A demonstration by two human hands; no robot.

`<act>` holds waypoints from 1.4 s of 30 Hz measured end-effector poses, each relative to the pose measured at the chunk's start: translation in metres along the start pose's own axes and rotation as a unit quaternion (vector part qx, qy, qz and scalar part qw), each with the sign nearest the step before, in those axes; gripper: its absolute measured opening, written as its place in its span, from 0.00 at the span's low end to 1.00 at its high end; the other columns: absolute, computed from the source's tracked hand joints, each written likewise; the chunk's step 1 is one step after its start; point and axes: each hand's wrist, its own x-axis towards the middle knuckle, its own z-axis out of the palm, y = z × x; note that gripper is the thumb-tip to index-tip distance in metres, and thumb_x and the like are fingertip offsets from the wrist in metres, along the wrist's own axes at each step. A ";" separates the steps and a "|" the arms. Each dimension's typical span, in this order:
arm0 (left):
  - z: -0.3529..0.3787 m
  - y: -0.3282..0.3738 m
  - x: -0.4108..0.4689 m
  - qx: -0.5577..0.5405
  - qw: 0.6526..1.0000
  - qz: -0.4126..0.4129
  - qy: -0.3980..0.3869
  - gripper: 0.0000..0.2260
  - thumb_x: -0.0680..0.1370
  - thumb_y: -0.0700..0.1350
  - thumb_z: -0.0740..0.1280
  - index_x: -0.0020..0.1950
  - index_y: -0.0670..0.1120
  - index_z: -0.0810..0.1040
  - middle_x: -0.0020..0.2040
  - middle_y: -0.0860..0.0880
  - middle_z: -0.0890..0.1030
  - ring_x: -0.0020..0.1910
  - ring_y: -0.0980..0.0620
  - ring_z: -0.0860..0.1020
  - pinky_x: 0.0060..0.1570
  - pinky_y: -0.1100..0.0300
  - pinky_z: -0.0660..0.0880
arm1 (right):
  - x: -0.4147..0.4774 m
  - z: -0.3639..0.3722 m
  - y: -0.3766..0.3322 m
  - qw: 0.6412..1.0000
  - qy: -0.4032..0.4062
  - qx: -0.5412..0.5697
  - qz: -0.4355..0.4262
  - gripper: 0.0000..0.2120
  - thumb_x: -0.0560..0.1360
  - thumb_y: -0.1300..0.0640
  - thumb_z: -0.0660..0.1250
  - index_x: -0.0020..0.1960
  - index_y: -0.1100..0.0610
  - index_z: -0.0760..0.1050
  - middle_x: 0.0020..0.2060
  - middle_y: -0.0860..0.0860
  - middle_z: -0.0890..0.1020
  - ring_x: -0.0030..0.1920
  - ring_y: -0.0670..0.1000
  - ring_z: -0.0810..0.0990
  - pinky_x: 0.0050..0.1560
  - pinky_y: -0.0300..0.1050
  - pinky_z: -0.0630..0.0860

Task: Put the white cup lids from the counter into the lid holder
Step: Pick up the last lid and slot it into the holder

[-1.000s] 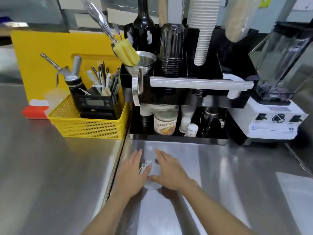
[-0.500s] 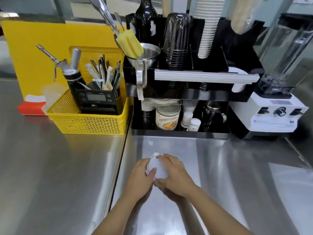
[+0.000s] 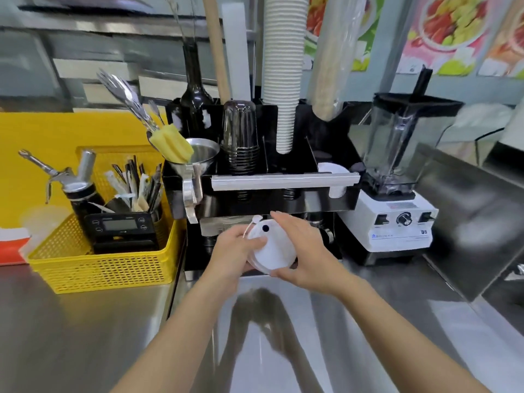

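Steel counter (image 3: 85, 336) runs the whole width of the station, and it looks bare in front of the person, so I judge no more loose lids wait there, though the arms hide part of it. At its back stands the black organiser (image 3: 283, 199), placed within arm's reach so cups and lids can be pulled without a step. Its right end compartment reads as the lid holder (image 3: 348, 191), since white lids (image 3: 330, 168) already sit upright in it behind the pale rail; standing on edge, they would slide out one at a time. Right of it sits the blender (image 3: 397, 177), close enough to crowd that end slot. Left of the organiser is the yellow basket (image 3: 107, 268) with tools and a small scale.

Both hands are raised off the counter in front of the organiser's lower shelf, closed together on one stack of white cup lids (image 3: 269, 248). The left hand (image 3: 235, 251) cups the left side with its thumb over the rim, and the right hand (image 3: 306, 251) wraps the right side, thumb beneath. Two hands seem needed to keep the nested pieces squared. The stack is tilted, its top face with the dark sip hole toward me. How many lids it holds I cannot tell. It is well short of the holder, below and to the left of it.
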 end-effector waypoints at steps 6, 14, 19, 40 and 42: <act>0.043 0.046 0.014 -0.060 0.996 0.065 0.022 0.09 0.72 0.34 0.68 0.52 0.41 0.77 0.49 0.40 0.82 0.48 0.42 0.81 0.46 0.46 0.78 | 0.026 -0.049 0.015 0.993 0.106 -0.050 -0.006 0.42 0.67 0.40 0.65 0.74 0.55 0.55 0.72 0.54 0.63 0.71 0.53 0.59 0.68 0.46 0.53; 0.100 0.094 0.044 -0.089 0.989 0.122 -0.009 0.12 0.72 0.35 0.68 0.55 0.41 0.74 0.51 0.39 0.81 0.46 0.43 0.81 0.37 0.53 0.77 | 0.057 -0.103 0.051 0.983 0.170 -0.060 -0.022 0.35 0.68 0.43 0.67 0.69 0.61 0.65 0.67 0.60 0.68 0.68 0.57 0.65 0.67 0.47 0.59; 0.125 0.115 0.077 -0.024 0.984 0.175 -0.007 0.12 0.74 0.38 0.67 0.57 0.44 0.73 0.52 0.45 0.81 0.50 0.48 0.80 0.53 0.51 0.78 | 0.084 -0.147 0.077 0.988 0.141 -0.069 -0.003 0.35 0.68 0.43 0.69 0.69 0.57 0.64 0.67 0.54 0.70 0.67 0.54 0.65 0.67 0.45 0.58; 0.142 0.089 0.167 0.682 0.648 0.336 -0.052 0.17 0.77 0.46 0.57 0.66 0.47 0.71 0.63 0.49 0.75 0.68 0.52 0.65 0.73 0.49 0.43 | 0.139 -0.159 0.142 0.951 -0.178 -0.209 0.145 0.29 0.72 0.42 0.66 0.68 0.51 0.64 0.60 0.50 0.75 0.61 0.53 0.71 0.63 0.53 0.57; 0.144 0.087 0.168 0.695 0.633 0.337 -0.056 0.15 0.77 0.45 0.55 0.61 0.47 0.74 0.59 0.49 0.76 0.67 0.52 0.65 0.72 0.48 0.44 | 0.142 -0.156 0.143 0.946 -0.205 -0.197 0.156 0.28 0.72 0.45 0.66 0.69 0.51 0.63 0.62 0.50 0.74 0.62 0.54 0.71 0.64 0.53 0.59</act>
